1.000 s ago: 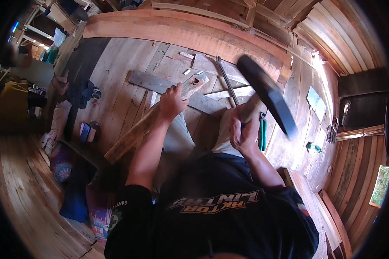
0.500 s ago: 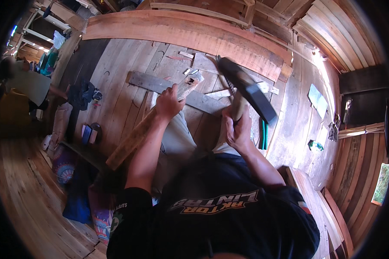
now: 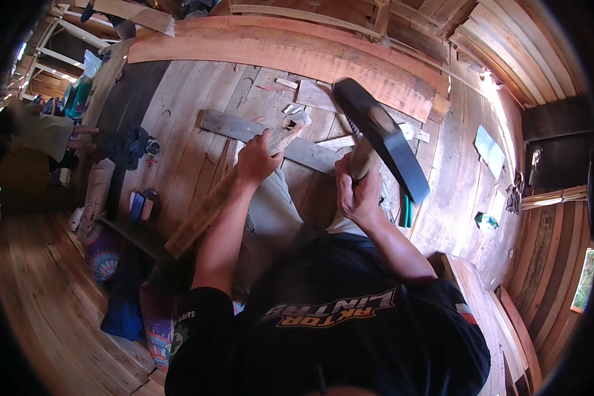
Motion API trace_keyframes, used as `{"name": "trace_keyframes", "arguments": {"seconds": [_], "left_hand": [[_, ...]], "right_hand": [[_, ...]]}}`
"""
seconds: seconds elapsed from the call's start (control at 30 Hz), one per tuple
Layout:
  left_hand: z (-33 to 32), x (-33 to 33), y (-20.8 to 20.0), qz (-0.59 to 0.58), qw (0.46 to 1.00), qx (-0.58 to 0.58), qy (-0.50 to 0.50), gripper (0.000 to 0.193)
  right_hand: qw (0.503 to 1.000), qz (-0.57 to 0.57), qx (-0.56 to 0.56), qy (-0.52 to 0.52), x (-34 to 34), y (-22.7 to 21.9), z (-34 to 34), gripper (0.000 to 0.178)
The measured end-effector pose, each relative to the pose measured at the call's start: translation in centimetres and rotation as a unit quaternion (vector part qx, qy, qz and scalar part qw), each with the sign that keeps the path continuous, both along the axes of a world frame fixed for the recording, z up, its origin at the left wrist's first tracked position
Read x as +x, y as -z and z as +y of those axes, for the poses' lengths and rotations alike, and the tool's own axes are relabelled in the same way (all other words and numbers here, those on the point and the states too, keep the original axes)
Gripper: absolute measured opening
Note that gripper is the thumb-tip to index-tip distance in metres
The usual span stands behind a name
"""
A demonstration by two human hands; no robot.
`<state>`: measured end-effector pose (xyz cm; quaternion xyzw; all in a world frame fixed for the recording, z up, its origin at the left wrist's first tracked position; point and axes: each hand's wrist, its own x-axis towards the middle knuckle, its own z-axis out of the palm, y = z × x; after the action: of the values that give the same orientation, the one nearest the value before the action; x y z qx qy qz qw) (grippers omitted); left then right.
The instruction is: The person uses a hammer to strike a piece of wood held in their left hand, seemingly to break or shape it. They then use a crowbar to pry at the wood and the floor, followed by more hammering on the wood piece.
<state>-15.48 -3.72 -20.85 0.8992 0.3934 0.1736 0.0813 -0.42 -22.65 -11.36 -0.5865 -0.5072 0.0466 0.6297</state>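
My left hand [image 3: 257, 160] is wrapped round a wooden beam [image 3: 286, 137] near its far end, where a dark hole shows in the wood. The beam slants down to the left past my forearm. My right hand [image 3: 360, 190] grips the short wooden handle of a hammer [image 3: 401, 156]. Its long black head is raised toward me, right of the beam and apart from it. Beneath the beam's far end, a grey plank [image 3: 310, 155] lies crosswise on the floor. A small shiny metal piece [image 3: 292, 109] rests just beyond the beam.
Wood offcuts [image 3: 317, 94] lie on the plank floor ahead. A long reddish board [image 3: 277, 49] spans the far side. Sheets of pale material [image 3: 489, 151] lie at the right, and dark cloth [image 3: 131, 146] at the left. Another person [image 3: 46, 135] sits at the far left.
The hammer head has shifted slightly right and tilted a little, with my right hand moving with it. My left hand and the beam stay nearly in place. The other person's arm has moved.
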Motion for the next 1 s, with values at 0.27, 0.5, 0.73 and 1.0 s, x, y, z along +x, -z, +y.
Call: {"name": "trace_keyframes", "arguments": {"seconds": [0.27,0.5,0.73,1.0], "left_hand": [[-0.6,0.4,-0.5,0.150,0.982,-0.110,-0.012,0.053],[5.2,-4.2,-4.6,-0.138,0.895,-0.422,0.038,0.070],[6.7,-6.4,-15.3,-0.318,0.748,-0.551,0.189,0.068],[7.7,-6.4,-22.0,-0.401,0.836,-0.296,0.232,0.067]], "right_hand": [[0.921,-0.025,-0.387,-0.026,2.2,11.4,0.0,0.028],[0.918,0.039,-0.379,0.108,8.0,12.1,-4.3,0.026],[0.808,0.089,-0.540,0.218,13.9,21.1,-13.1,0.035],[0.750,0.058,-0.618,0.228,10.4,20.0,-19.4,0.037]]}}
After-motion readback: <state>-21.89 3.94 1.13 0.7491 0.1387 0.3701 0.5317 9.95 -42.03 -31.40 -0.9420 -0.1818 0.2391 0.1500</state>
